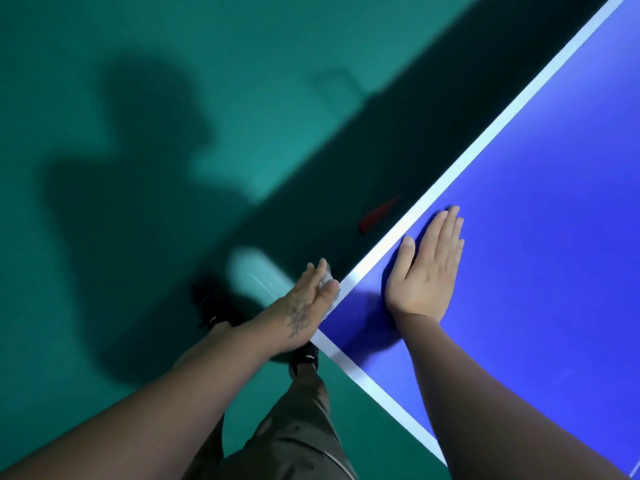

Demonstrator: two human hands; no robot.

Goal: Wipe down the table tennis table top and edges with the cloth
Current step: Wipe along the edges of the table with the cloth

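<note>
Left hand is down at the corner of the blue tabletop, near the bottom middle of the frame, fingers straight and together, pressing a small whitish cloth against the table's side edge. Right hand just lies flat and relaxed on the blue surface beside the white border line, holding nothing. Green floor fills the left side.

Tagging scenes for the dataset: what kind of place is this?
Likely an indoor table tennis hall: blue table top with white edge line and green sports floor. Left hand presses cloth on the corner.
</note>
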